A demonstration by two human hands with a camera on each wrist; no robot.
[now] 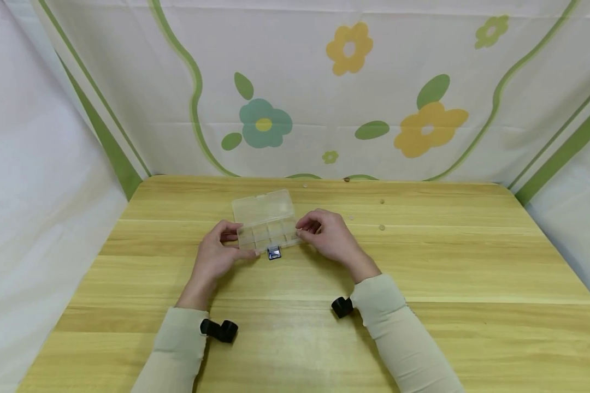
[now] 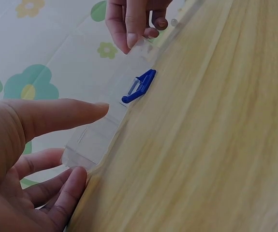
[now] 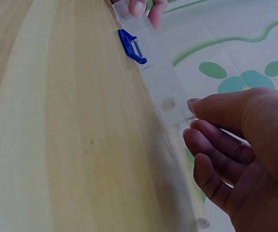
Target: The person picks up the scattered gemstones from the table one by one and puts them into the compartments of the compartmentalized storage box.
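A clear plastic compartment box (image 1: 262,236) sits on the wooden table, its lid (image 1: 264,209) raised and leaning back. On its front is a dark blue latch (image 2: 141,87), folded down. The left hand (image 1: 216,254) holds the box's left end, thumb along the front and fingers round the far side. At the opposite end, the right hand (image 1: 326,233) has thumb and index finger pinched at the end wall's rim. Inside the compartment beside that hand, a small round disc (image 3: 168,104) shows through the plastic. Whether anything tiny lies between the right fingertips cannot be seen.
Several small round pieces lie on the table right of and behind the box, among them a piece (image 1: 382,227) and another (image 1: 382,201). One dark reddish piece (image 1: 346,179) sits at the back edge. A flowered cloth (image 1: 314,98) hangs behind the table.
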